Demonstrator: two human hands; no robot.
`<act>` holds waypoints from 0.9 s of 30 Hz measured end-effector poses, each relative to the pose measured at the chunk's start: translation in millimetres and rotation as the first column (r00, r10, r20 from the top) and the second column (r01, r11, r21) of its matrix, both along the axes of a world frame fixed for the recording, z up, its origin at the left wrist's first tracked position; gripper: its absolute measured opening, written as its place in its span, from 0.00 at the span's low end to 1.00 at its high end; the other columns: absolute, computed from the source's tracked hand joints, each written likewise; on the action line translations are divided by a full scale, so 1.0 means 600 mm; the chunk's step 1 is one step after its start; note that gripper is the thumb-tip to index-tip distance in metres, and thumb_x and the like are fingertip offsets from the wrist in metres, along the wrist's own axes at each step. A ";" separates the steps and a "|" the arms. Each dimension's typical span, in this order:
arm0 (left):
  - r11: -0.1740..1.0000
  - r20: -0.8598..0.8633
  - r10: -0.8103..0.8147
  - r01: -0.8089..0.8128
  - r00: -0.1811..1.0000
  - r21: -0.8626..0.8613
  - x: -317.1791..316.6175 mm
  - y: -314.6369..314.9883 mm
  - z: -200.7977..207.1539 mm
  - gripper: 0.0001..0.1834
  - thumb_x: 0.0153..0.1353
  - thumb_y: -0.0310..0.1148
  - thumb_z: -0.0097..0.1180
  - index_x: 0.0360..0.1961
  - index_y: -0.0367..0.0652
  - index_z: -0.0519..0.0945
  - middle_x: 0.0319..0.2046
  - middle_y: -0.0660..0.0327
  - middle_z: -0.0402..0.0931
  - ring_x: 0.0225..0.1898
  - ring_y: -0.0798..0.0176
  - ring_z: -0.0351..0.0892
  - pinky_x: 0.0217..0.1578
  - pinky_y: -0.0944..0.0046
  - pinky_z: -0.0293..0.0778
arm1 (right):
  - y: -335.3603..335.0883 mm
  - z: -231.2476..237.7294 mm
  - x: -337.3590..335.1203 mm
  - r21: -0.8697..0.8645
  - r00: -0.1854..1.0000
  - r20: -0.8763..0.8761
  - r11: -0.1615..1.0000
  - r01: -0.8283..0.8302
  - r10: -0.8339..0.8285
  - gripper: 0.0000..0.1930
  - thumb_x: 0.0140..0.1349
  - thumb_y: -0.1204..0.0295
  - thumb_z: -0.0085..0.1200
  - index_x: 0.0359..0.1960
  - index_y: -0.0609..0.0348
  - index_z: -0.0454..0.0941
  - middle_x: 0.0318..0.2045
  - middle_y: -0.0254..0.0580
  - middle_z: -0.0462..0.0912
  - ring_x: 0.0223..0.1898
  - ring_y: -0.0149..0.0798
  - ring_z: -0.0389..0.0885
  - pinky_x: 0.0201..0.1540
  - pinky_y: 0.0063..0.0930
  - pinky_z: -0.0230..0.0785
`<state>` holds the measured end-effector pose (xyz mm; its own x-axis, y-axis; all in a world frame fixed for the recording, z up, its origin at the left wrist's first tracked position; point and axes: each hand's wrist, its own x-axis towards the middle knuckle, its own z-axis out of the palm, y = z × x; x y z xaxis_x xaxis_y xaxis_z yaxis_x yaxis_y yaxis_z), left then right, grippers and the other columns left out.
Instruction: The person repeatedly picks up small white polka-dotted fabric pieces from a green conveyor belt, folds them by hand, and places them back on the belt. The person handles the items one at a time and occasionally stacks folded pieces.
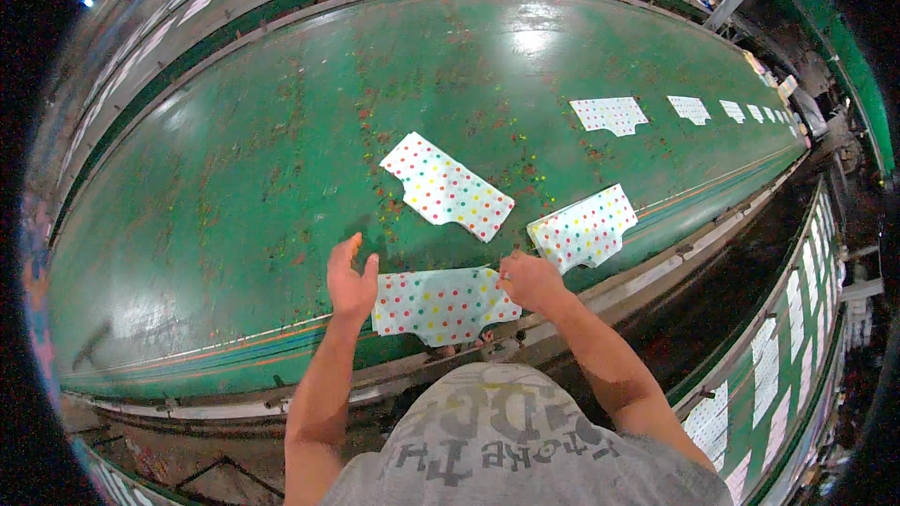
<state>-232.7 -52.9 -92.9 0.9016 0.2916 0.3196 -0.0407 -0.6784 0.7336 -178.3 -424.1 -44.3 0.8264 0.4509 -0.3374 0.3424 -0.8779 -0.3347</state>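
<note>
A white fabric piece with coloured polka dots (439,305) lies at the near edge of a long green table (253,159), its notched side toward me. My right hand (532,281) has its fingers closed at the upper right corner of this piece. At the opposite end, my left hand (352,283) is raised beside the upper left corner, thumb and fingers apart, holding nothing. Just beyond my hands a second dotted fabric piece (446,187) lies slanted. To the right of my right hand rests a dotted fabric stack (586,229), several layers showing at its left edge.
Farther right, another dotted piece (609,114) begins a row of several similar ones along the table. Paint specks mark the tabletop. Coloured lines (216,352) run along its near side. A neighbouring table (750,412) with laid-out pieces stands behind me at right.
</note>
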 end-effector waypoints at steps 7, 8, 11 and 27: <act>0.969 -0.042 -0.080 0.087 0.996 0.231 0.261 -0.003 -0.026 0.25 0.65 0.34 0.68 0.62 0.39 0.82 0.59 0.46 0.83 0.63 0.41 0.80 0.68 0.45 0.72 | 0.008 -0.009 -0.018 0.036 0.999 -0.018 0.999 0.037 -0.036 0.15 0.63 0.60 0.66 0.47 0.53 0.86 0.46 0.51 0.88 0.53 0.58 0.87 0.56 0.55 0.81; 0.943 -0.076 -0.054 0.076 0.996 0.325 0.307 0.001 -0.021 0.25 0.66 0.38 0.68 0.62 0.39 0.82 0.58 0.46 0.84 0.62 0.40 0.81 0.67 0.44 0.74 | 0.007 -0.009 -0.025 0.131 1.000 0.004 0.991 -0.005 0.005 0.16 0.63 0.59 0.66 0.47 0.54 0.86 0.46 0.51 0.88 0.53 0.58 0.88 0.55 0.54 0.81; 0.892 -0.339 0.090 0.076 0.936 0.445 0.397 -0.015 -0.010 0.31 0.66 0.47 0.68 0.63 0.39 0.81 0.58 0.46 0.84 0.61 0.39 0.84 0.62 0.43 0.79 | 0.002 0.012 -0.049 0.423 0.997 0.006 0.904 -0.069 0.073 0.16 0.63 0.59 0.69 0.46 0.56 0.85 0.45 0.49 0.89 0.50 0.55 0.88 0.52 0.49 0.82; 0.979 -0.336 -0.054 -0.016 0.940 -0.202 0.435 -0.039 -0.030 0.12 0.59 0.33 0.70 0.39 0.35 0.90 0.34 0.61 0.86 0.39 0.66 0.85 0.37 0.58 0.76 | -0.417 0.172 -0.215 0.907 0.725 -0.414 -0.180 0.380 -0.550 0.11 0.61 0.77 0.71 0.42 0.58 0.81 0.36 0.32 0.87 0.37 0.30 0.86 0.46 0.29 0.80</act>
<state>28.3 -76.5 -110.7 0.9518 0.2991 -0.0681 0.2222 -0.5191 0.8253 -307.5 -674.2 59.2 0.9644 -0.2612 0.0408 0.1066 0.2428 -0.9642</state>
